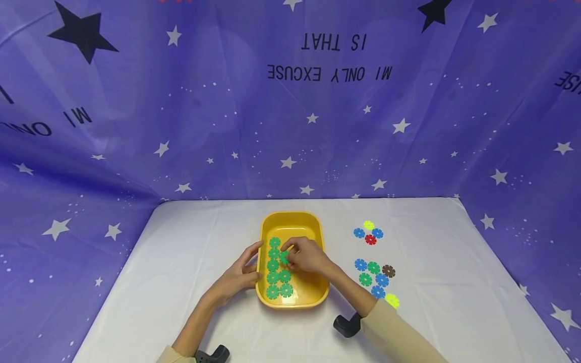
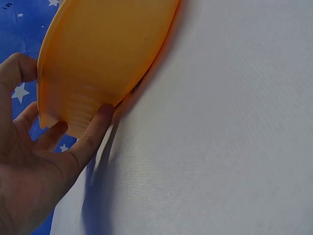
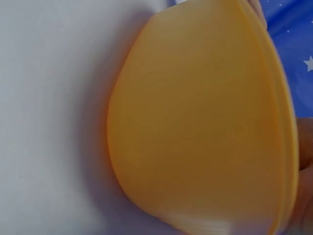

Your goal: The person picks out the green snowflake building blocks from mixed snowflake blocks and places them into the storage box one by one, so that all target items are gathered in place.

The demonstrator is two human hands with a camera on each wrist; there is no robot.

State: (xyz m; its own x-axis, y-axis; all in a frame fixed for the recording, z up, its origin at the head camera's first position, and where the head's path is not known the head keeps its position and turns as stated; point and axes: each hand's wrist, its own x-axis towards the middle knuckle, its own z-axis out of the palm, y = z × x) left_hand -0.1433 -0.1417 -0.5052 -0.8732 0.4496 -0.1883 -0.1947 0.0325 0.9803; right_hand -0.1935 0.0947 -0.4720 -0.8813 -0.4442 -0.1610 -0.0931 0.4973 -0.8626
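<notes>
A yellow plastic tray (image 1: 297,300) lies on the white cloth, with its outer wall (image 2: 112,44) close up in the left wrist view. My left hand (image 1: 239,276) holds its left side, the thumb against the outer wall and other fingers at the rim. Inside, green notched discs (image 1: 273,277) form a column along the left, with a shorter second column beside it. Over the tray, my right hand (image 1: 308,255) pinches a green notched disc (image 1: 284,257) at the top of that second column. The tray wall (image 3: 195,117) mostly hides this hand in the right wrist view.
Right of the tray lie loose notched discs: a small cluster with a red disc (image 1: 370,240) at the back, and a larger one with a brown disc (image 1: 388,271) nearer. A purple star-printed cloth (image 1: 254,136) stands behind the table.
</notes>
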